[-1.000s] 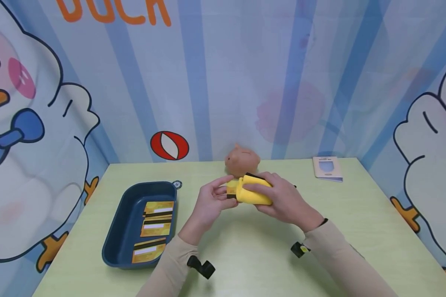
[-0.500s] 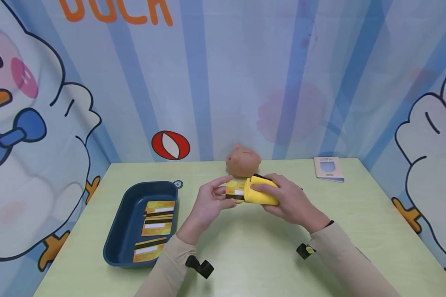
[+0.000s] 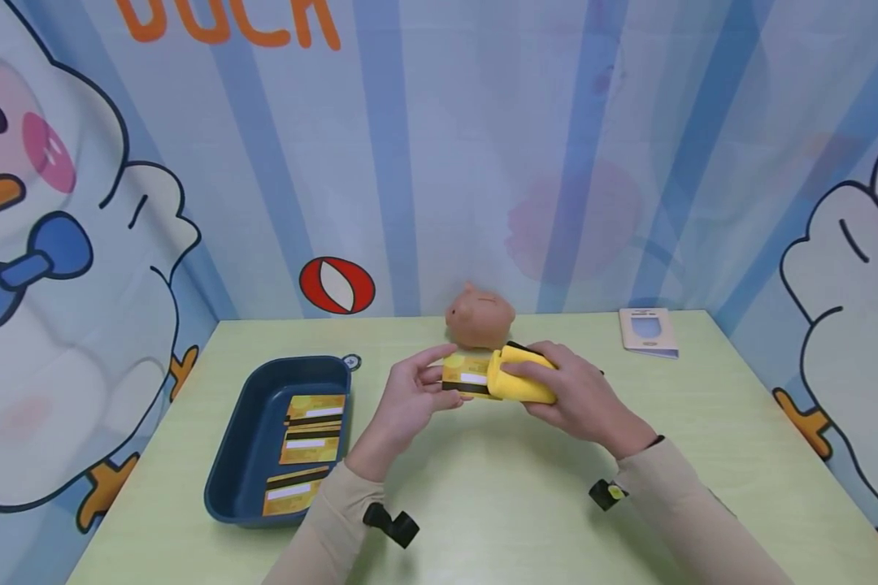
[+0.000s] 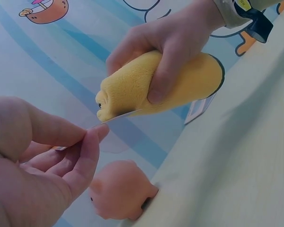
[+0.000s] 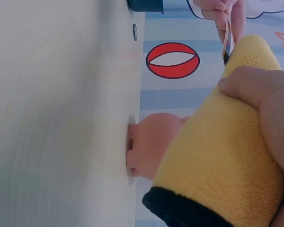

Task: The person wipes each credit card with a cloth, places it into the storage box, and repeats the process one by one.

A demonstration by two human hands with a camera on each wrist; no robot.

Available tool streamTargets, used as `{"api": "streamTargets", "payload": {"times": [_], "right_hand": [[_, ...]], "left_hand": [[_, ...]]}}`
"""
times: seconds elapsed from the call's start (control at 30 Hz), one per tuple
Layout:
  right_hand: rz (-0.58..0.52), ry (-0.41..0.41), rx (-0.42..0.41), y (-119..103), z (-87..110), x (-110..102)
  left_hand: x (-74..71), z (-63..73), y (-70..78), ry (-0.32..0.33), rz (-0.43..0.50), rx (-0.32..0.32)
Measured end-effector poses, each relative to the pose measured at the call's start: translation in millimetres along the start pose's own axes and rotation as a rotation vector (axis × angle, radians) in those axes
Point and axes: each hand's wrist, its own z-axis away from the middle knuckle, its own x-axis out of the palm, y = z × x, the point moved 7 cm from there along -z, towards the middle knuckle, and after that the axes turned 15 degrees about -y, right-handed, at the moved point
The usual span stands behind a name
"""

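My left hand (image 3: 408, 398) pinches the end of a gold bank card (image 3: 465, 375) with a dark stripe and a white strip; edge-on, the card (image 4: 123, 116) looks like a thin line in the left wrist view. My right hand (image 3: 584, 398) grips a fluffy yellow cloth (image 3: 523, 380) with black edging, folded over the card's other end. That covered part is hidden. Seen from the right wrist, the cloth (image 5: 222, 151) fills much of the lower right, the thumb lying along it. Both hands are above the table, in front of a pink piggy bank (image 3: 479, 318).
A dark blue tray (image 3: 223, 455) stands at the left with several gold cards (image 3: 310, 445) along its right side. Near its far right corner lies a small round disc (image 3: 351, 362). A pink booklet (image 3: 648, 331) lies at the back right. A printed curtain (image 3: 468, 162) hangs behind the table.
My right hand has slid the yellow cloth rightward along the card, so more of the card shows. The left hand has stayed nearly in place, pinching the card.
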Motion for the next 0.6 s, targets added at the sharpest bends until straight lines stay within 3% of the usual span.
{"api": "streamTargets", "payload": {"times": [0.4, 0.6], "right_hand": [[0.016, 0.004, 0.016, 6.4, 6.2, 0.7], [-0.011, 0.0, 0.041, 13.0, 9.1, 1.5]], "left_hand": [[-3.8, 5.3, 0.4, 0.013, -0.012, -0.025], [-9.8, 10.7, 2.8, 0.022, -0.093, -0.078]]}}
